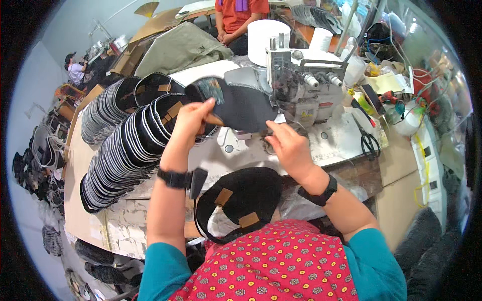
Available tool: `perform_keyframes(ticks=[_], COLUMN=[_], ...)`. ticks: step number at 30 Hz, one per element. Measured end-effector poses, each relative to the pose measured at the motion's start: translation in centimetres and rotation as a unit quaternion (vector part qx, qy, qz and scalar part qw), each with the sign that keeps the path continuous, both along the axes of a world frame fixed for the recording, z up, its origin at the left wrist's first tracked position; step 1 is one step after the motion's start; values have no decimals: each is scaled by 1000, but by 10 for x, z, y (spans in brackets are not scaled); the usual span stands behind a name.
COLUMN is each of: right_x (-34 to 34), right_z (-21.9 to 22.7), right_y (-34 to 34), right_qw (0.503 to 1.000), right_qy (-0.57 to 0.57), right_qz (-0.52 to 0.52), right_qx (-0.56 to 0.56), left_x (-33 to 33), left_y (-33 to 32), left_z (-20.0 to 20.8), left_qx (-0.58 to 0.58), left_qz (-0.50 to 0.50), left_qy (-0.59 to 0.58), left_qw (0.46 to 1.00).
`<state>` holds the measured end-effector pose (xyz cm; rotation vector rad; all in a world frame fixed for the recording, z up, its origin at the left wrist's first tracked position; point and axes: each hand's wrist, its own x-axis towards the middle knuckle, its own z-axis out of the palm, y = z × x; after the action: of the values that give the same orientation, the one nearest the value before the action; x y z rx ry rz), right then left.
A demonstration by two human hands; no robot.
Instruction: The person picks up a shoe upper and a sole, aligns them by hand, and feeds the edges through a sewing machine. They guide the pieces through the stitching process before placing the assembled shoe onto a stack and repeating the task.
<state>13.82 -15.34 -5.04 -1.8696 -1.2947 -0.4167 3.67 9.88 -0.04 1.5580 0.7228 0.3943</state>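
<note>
A dark, flat, rounded fabric piece (246, 108) is raised in front of the sewing machine, with a patch of coloured print near its left end. My left hand (193, 120) pinches its left end between thumb and fingers. At the right end, my right hand (288, 145) has its fingertips closed on the lower edge, close to the machine. The sewing machine (306, 90) stands just beyond my right hand, and the fabric hides part of its work area. In front of me lies a black curved fabric piece (261, 193) with two brown tabs.
Nested black pieces with white edges form a long stack (125, 150) on the left and another stack (108, 113) behind it. Black scissors (370, 143) lie at the table's right. A large white thread cone (266, 40) stands behind. A person in red (241, 20) sits across.
</note>
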Motion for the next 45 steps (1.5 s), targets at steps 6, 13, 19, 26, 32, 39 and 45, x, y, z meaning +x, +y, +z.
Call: perform_keyframes(ticks=[6,13,19,26,32,39,45], right_x=[23,14,-6,4,1,2,-2], right_z=[14,55,67,34,26,30,16], right_y=[-6,-21,-31,5,-9,-38,-46], right_qw=[999,952,950,966,942,959,952], right_qy=[28,267,266,247,326,220,244], right_qz=[-12,144,157,44,63,158,185], right_qx=[42,42,54,63,50,86,19], left_x=[-48,-13,-21,15,32,19,23], left_y=[-73,-89,-79,-73,-72,-44,-31], left_z=[21,-14,19,17,13,-10,-18], left_qx=[-36,442,265,570,291,-43,-55], left_qz=[-210,-242,-171,-25,-162,-135,-24], left_qy=[58,-193,-29,-137,-94,-157,-207], left_qw=[975,842,949,810,938,977,977])
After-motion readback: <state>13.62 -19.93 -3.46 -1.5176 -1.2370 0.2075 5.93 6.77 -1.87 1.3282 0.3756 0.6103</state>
